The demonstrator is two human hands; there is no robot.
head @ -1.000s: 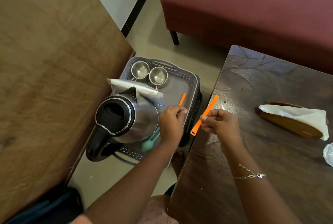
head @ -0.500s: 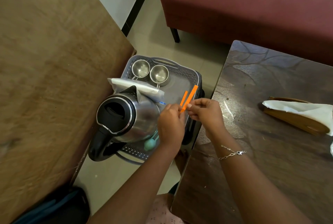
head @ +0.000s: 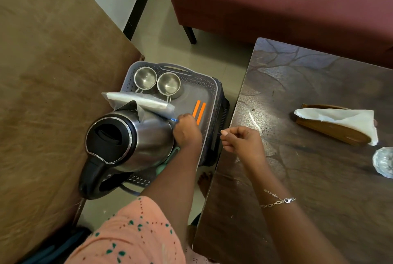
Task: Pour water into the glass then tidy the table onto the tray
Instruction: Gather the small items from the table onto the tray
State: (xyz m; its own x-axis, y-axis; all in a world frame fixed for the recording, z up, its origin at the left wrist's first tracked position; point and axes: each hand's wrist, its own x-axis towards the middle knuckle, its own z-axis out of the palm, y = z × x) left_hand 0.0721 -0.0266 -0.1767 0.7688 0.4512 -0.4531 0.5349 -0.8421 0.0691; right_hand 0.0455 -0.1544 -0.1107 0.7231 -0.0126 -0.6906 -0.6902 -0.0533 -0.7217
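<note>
Both orange sticks point(head: 199, 112) now lie side by side in the tray point(head: 212, 85), released by the right hand point(head: 240, 142), loosely curled and empty. The left hand point(head: 187, 131) rests fingers-down beside them, against the kettle point(head: 129, 138). The glass point(head: 383, 161) stands on the table point(head: 297, 178).

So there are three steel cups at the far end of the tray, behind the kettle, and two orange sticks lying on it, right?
Not quite: the head view shows two steel cups, not three, at the far end of the tray. They are behind the kettle, and two orange sticks lie on the tray.
</note>
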